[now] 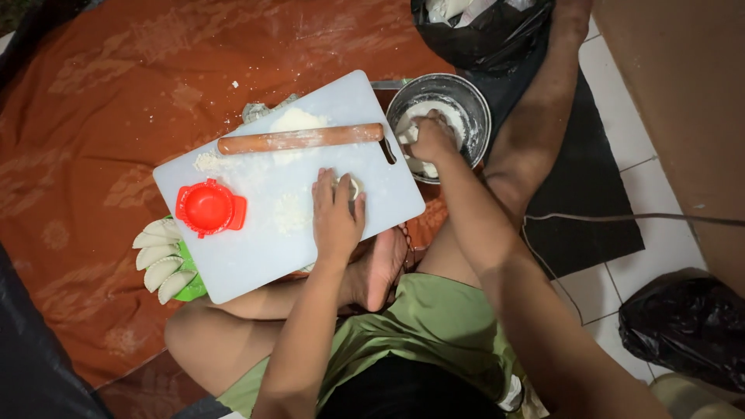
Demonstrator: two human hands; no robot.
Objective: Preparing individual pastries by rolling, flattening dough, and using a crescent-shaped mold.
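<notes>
— So where is the dough sitting against the hands?

— The left hand (336, 208) is pressing down flat on a small piece of dough (355, 186) on the white cutting board (256, 256), fingers together and covering most of it. The right hand (431, 138) is reaching into the metal bowl (475, 105) just beside the board's right edge, fingers curled around white dough or flour there; I cannot tell exactly what it is gripping.

— What else is lying on the board?

— A wooden rolling pin (301, 139) is lying across the far side, with a heap of flour (295, 120) behind it, and a red round dumpling press (209, 208) is sitting near the left edge.

— Any other containers or bags?

— A green tray (188, 289) is sticking out from under the board's left corner, holding folded dumplings (159, 256) in a row. A black plastic bag (481, 31) is lying beyond the bowl, and another black bag (683, 330) is resting on the tiled floor (660, 225) at the right.
</notes>
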